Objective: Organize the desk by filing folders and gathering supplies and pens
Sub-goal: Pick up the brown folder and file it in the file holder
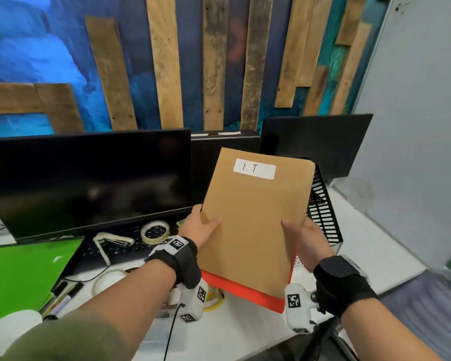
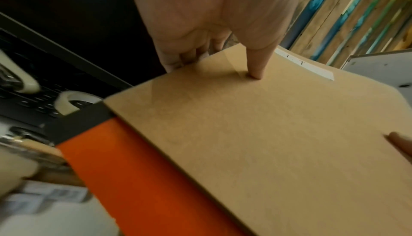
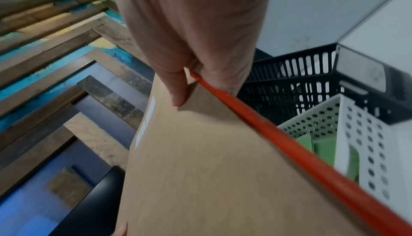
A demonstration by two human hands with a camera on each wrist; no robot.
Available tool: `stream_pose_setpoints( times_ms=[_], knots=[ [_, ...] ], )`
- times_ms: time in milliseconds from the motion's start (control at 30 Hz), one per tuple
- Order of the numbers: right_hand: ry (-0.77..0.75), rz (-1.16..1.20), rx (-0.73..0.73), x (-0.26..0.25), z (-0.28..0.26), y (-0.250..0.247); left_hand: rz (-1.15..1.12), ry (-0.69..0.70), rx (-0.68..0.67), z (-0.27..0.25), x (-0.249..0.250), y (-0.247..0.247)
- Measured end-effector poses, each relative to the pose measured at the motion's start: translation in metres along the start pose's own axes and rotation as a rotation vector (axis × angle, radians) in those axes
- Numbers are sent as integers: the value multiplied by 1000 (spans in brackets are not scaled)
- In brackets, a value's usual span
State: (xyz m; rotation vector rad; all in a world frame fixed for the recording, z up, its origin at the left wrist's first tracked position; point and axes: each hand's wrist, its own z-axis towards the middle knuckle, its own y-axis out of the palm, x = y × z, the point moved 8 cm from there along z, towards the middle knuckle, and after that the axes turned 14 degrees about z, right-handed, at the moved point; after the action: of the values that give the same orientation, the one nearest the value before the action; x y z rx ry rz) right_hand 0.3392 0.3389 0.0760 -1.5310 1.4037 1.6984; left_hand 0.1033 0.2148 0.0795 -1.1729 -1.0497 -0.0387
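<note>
Both hands hold a brown folder [image 1: 255, 220] with a white label reading "I.T" [image 1: 254, 168] up in the centre of the head view, with a red folder [image 1: 245, 290] flush beneath it, its edge showing along the lower border. The left hand [image 1: 199, 226] grips the stack's left edge, thumb pressed on the brown cover and fingers curled underneath. The right hand [image 1: 306, 239] clamps the right edge the same way, thumb on top, fingers behind.

Right of the folders stands a black slotted file rack [image 1: 323, 212]; the right wrist view shows a white perforated bin [image 3: 356, 134] just in front of it. At lower left of the head view lie a green folder [image 1: 24, 272], a stapler [image 1: 112, 241] and a tape roll [image 1: 155, 231] on a black keyboard [image 1: 94, 252], below a dark monitor [image 1: 89, 178]. Pens [image 1: 63, 295] lie beside the green folder on the white desk [image 1: 370, 251].
</note>
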Motion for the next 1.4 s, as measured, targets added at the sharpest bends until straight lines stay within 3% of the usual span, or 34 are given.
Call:
stream_pose_setpoints(
  times_ms=[233, 533, 700, 933, 1167, 1400],
  knots=[
    [-149, -43, 108, -56, 21, -63, 61, -6, -131, 35, 56, 71],
    [-412, 16, 207, -144, 54, -135, 140, 83, -166, 77, 148, 141],
    [-547, 41, 270, -182, 65, -154, 149, 99, -236, 75, 159, 181],
    [-721, 121, 329, -224, 70, -163, 130, 231, -251, 76, 188, 209],
    [-787, 21, 351, -225, 78, -163, 149, 346, -176, 81, 205, 211],
    [-616, -119, 372, -144, 103, -158, 210, 374, -184, 84, 201, 214]
  ],
)
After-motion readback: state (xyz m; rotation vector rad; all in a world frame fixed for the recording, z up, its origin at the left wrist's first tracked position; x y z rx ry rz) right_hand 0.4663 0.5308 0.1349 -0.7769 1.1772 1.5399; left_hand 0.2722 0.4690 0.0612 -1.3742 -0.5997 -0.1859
